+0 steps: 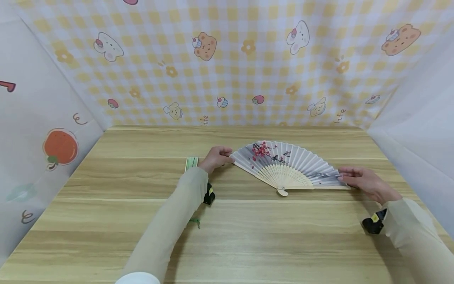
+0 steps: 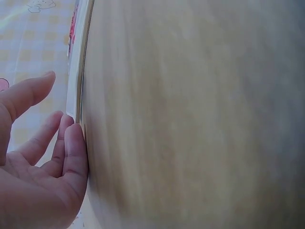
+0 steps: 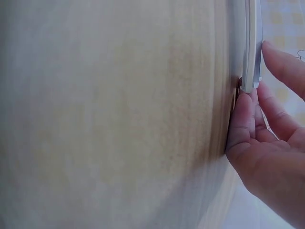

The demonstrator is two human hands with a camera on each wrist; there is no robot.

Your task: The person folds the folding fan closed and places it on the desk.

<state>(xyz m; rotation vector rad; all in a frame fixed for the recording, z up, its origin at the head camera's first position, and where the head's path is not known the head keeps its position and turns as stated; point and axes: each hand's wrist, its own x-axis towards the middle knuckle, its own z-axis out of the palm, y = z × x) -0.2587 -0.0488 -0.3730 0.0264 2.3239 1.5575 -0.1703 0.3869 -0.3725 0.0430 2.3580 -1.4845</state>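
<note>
A folding fan (image 1: 283,165) lies spread on the table, its pale grey leaf painted with red blossoms and dark birds. Its light ribs meet at a pivot toward the near side. My left hand (image 1: 217,158) is at the fan's left end; in the left wrist view the fingertips (image 2: 74,136) meet the tip of its outer rib and the thumb stands apart. At the opposite end is my right hand (image 1: 370,183). In the right wrist view its fingers (image 3: 244,112) touch the rib end, with the thumb close to the leaf.
Partly hidden by the left forearm is a pale green strip (image 1: 192,162), with a green cord (image 1: 195,222) showing nearer. Black wrist devices (image 1: 374,223) sit below both wrists. A checked cloth (image 1: 230,79) hangs behind the wooden table (image 1: 269,244), with white cloth at both sides.
</note>
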